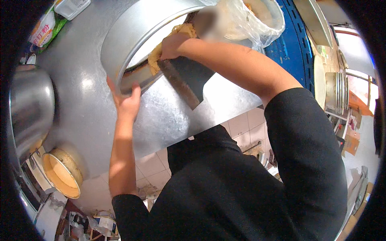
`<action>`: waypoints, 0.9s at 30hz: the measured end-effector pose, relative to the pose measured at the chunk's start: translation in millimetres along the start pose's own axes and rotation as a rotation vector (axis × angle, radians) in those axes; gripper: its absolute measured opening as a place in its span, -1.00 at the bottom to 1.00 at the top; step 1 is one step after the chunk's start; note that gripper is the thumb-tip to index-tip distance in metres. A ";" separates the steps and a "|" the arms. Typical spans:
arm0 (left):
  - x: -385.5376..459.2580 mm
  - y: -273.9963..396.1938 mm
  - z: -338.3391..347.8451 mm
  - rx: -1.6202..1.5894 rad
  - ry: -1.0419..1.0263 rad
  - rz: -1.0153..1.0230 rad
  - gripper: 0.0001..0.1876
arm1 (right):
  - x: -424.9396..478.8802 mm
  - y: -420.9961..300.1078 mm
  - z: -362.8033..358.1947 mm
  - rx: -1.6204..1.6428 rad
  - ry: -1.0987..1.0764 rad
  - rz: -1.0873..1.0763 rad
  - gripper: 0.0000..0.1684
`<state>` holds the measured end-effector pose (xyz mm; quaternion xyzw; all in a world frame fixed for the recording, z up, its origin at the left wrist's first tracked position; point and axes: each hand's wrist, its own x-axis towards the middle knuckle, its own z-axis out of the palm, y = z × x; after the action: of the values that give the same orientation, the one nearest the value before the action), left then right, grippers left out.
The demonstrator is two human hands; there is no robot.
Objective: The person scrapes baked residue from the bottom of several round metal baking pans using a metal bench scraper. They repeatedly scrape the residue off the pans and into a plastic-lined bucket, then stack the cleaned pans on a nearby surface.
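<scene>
My left hand [125, 99] grips the lower left rim of a large round metal basin [117, 45], fingers outside and thumb over the edge. The basin is tilted, its mouth turned toward the lower right. At that mouth my right hand [175, 46] is closed on something yellowish and lumpy [155, 58], which looks like dough or batter; whether it is one mass cannot be told. Just below my right hand a flat rectangular dark piece [193, 78] with a brownish edge slants over the metal tabletop [162, 111]; the hand's hold on it is partly hidden.
A plastic-covered tub [268, 22] stands at the upper right, beside a blue crate [289, 54]. At left are a big metal pot [31, 108] and a round sieve-like pan [61, 174]. Packets and a white tray [71, 7] lie upper left. Round pans [336, 92] stand far right.
</scene>
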<state>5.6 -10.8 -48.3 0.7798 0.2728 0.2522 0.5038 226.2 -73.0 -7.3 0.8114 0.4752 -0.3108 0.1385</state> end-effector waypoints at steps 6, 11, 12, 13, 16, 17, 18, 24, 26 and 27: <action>60.2 105.7 -12.2 0.127 0.074 0.319 -0.26 | -2.9 1.1 -5.1 -0.046 0.023 0.065 -0.55; 43.3 37.7 -21.8 -0.239 0.192 0.321 -0.30 | 8.6 -48.8 0.5 0.033 -0.055 -0.175 -0.56; 29.7 24.3 -25.9 -0.256 0.216 0.308 -0.30 | 5.6 -68.3 -5.4 0.132 -0.061 -0.163 -0.56; 28.8 10.9 -23.4 -0.299 0.250 0.337 -0.31 | 12.4 -66.4 -13.5 0.093 -0.051 -0.161 -0.54; -2.5 -24.3 -25.5 -0.122 0.207 0.092 -0.30 | -3.1 -65.3 -20.0 -0.046 -0.125 -0.097 -0.51; 7.0 -23.4 -18.5 -0.048 0.147 0.007 -0.29 | 29.3 -31.3 11.1 -0.055 -0.081 -0.035 -0.48; 8.3 -7.6 -24.5 -0.044 0.090 0.057 -0.24 | 14.1 -27.6 3.3 -0.113 -0.051 -0.044 -0.49; 54.8 99.5 -20.8 0.156 0.144 0.348 -0.32 | 0.9 -18.7 -13.5 -0.099 -0.028 -0.014 -0.56; 46.4 61.1 -11.8 -0.021 0.289 0.381 -0.33 | -2.1 -34.8 -15.8 0.072 -0.026 -0.019 -0.53; 46.0 38.6 -6.1 -0.121 0.366 0.407 -0.34 | -2.3 -44.9 -20.0 0.077 -0.034 -0.015 -0.49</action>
<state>41.4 11.2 -4.9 0.7285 0.1814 0.5008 0.4308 194.4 -41.2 12.7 0.8071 0.4668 -0.3434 0.1129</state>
